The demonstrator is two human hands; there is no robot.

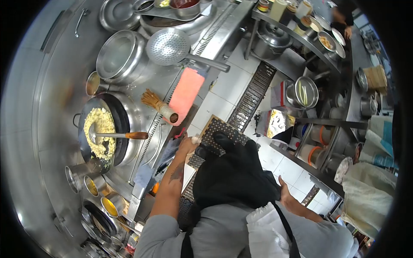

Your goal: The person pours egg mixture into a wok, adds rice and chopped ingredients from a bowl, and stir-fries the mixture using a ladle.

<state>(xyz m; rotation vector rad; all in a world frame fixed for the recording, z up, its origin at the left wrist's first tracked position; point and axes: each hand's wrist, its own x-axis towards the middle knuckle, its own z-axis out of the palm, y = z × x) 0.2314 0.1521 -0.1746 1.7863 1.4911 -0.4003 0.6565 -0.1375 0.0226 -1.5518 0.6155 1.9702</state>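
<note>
My left hand (187, 145) is closed by the stove's front edge, with a small whitish thing (196, 139) at its fingers that I cannot make out. Low beside my black apron hangs my right hand (285, 191), thumb apart, its other fingers partly hidden, nothing visible in it. A wok (121, 112) on the stove holds yellow, egg-like food (102, 122), and a wooden-handled ladle (137, 135) rests in it. Right of the wok, a bamboo brush (161, 106) lies against a pink cloth (187, 92).
A perforated skimmer (167, 46) and metal basins (115, 56) stand beyond the wok. Pots with yellow liquid (112, 206) are at the lower left. Shelves with tubs (310, 155), a lidded pot (272, 38) and a person's arm (346, 26) are on the right.
</note>
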